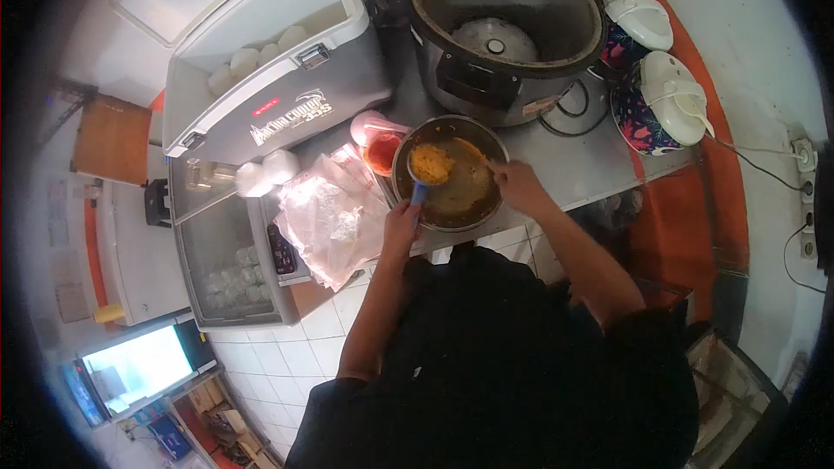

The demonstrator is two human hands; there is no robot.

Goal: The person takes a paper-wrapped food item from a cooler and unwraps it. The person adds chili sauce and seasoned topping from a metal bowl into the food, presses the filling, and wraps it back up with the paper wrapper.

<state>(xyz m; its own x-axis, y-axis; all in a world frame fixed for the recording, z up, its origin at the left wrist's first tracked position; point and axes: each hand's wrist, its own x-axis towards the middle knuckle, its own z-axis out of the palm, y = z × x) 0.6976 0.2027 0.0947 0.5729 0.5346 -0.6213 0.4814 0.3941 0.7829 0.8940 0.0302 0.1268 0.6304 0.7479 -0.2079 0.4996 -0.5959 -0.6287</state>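
My left hand (401,224) is closed round the blue handle of a scoop (419,194). Yellow-orange food (432,163) is heaped in the scoop, which is over the left side of a round metal bowl (401,193). Remnants of the same colour smear the bowl's bottom. At the bowl's right rim, my right hand (521,188) is closed, its fingers reaching inside; a thin orange-smeared thing by the fingertips is too small to name. Left of the bowl, a pink container (369,126) and red-orange contents stand close to the rim.
Pinkish plastic bags (326,213) lie left of the bowl. Behind are a large open cooker (508,87) and an open grey cooler box (291,104) with white round things inside. Two floral pots (647,113) with white lids stand right. A glass-topped chest (221,243) is at left.
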